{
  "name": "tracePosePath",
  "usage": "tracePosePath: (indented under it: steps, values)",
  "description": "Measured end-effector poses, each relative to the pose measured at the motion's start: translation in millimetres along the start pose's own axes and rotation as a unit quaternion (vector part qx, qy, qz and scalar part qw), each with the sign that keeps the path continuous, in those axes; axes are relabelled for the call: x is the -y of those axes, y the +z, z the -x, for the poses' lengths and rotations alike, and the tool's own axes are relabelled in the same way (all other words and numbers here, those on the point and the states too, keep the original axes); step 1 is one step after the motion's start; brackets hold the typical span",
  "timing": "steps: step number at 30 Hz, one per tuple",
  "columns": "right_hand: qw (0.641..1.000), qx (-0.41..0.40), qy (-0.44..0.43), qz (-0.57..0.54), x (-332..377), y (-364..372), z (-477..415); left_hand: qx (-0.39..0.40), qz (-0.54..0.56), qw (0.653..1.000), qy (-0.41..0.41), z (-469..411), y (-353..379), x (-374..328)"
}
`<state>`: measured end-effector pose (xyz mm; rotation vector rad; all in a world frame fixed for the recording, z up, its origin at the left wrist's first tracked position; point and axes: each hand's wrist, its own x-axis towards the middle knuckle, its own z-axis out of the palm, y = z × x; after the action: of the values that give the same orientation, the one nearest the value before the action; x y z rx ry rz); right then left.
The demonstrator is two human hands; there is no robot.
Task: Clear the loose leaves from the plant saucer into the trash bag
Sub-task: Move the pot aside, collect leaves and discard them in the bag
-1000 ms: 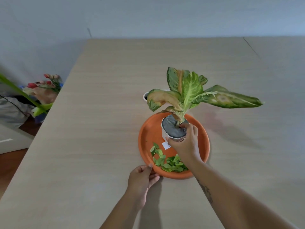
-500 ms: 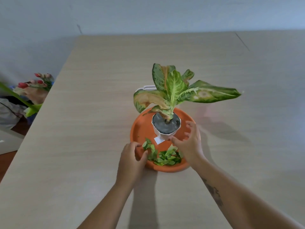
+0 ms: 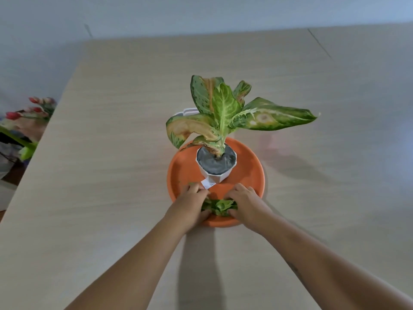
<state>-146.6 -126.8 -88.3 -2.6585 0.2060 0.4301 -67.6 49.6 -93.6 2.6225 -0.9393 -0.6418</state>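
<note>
An orange plant saucer [image 3: 250, 175] sits on the wooden table, with a white pot [image 3: 215, 168] of a large-leaved plant [image 3: 223, 108] standing in its far half. A small pile of loose green leaves [image 3: 220, 207] lies at the saucer's near rim. My left hand [image 3: 191, 202] and my right hand [image 3: 244, 201] are both down in the saucer, cupped against the pile from either side, fingers curled around the leaves. No trash bag is in view.
A white object [image 3: 188, 112] peeks out behind the plant. Off the table's left edge are red tulip-like flowers [image 3: 26, 110] and green stems [image 3: 24, 148]. The light wooden table [image 3: 111, 175] stretches wide around the saucer.
My right hand has left the pot and dropped to the leaves. My left hand has moved from the saucer's outer rim into it. Both hands have pressed the leaves together.
</note>
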Motion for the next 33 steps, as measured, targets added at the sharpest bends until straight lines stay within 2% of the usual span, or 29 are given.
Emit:
tracePosePath:
  steps: [3, 8, 14, 18, 22, 26, 29, 31, 33]
  values:
    - [0.999, -0.009, 0.017, -0.049, -2, -3, -5, -0.005, 0.033, 0.999, 0.005, 1, -1, -1]
    - [0.999, 0.034, 0.026, -0.028, 7, -1, -9, 0.015, -0.039, 0.998, -0.037, -3, -11, -2]
    - [0.998, 0.017, -0.030, -0.053, 4, 0, -7, 0.059, 0.060, 0.996, -0.009, -9, -10, 0]
    - [1.000, 0.009, 0.001, -0.012, 1, -14, -3, 0.030, 0.063, 0.997, -0.030, -6, -17, 2]
    - [0.999, 0.025, 0.031, 0.022, 7, -13, -3, 0.036, 0.057, 0.997, -0.046, -3, -12, -5]
    - [1.000, 0.021, 0.006, -0.010, 10, -4, -4, 0.004, 0.038, 0.999, -0.018, -7, 1, -11]
    - [1.000, 0.005, -0.011, -0.022, 7, -6, -7, -0.010, 0.066, 0.998, -0.005, -8, 4, -10]
    - [1.000, 0.030, 0.006, -0.007, 8, -12, -11, -0.019, 0.081, 0.997, -0.010, -8, 3, -7]
    - [0.997, 0.009, 0.042, -0.058, 6, -13, -13, -0.032, 0.102, 0.994, -0.033, -9, 0, -7]
